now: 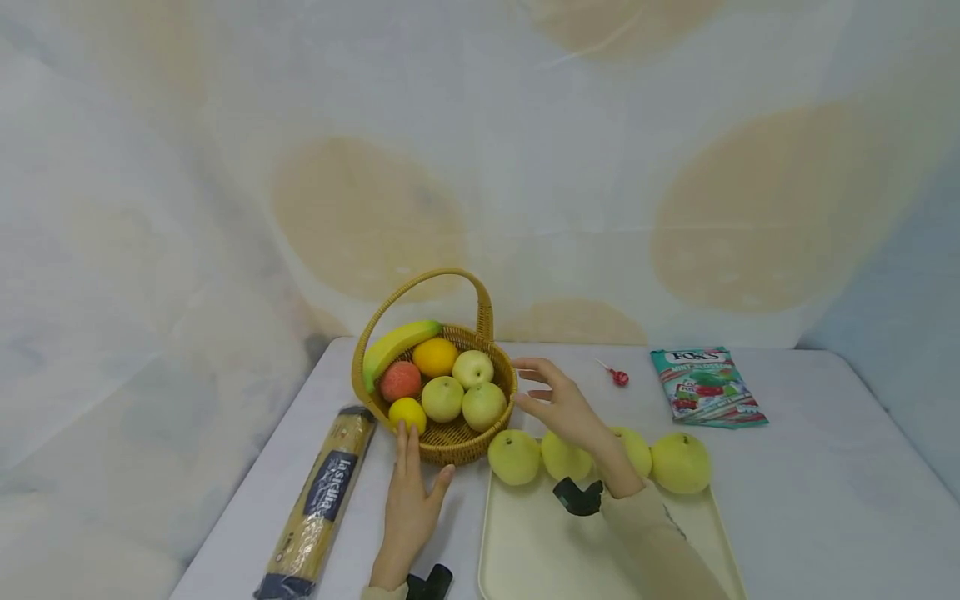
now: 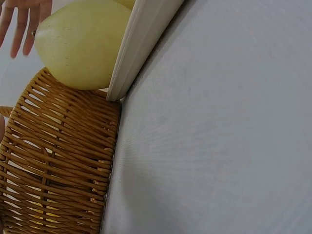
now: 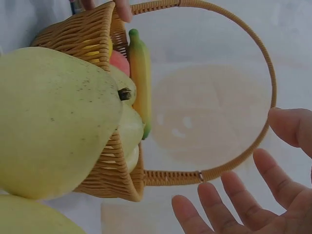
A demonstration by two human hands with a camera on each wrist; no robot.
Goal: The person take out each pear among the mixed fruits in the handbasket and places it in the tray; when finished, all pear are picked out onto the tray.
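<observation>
A wicker basket with a tall arched handle stands at the back left of the table. In it lie a banana, an orange, a reddish peach, a yellow lemon and several pale green round fruits. My left hand reaches to the basket's front-left rim, its straight fingertips overlapping the lemon's lower edge. By the opposite rim is my right hand, fingers spread and loosely bent. Nothing lies in its palm in the right wrist view, where the hand shows beside the handle.
A cream tray fills the front middle, with several large yellow-green fruits lined along its back edge. On the left lies a pack of spaghetti. A red lollipop and a green candy bag lie at back right.
</observation>
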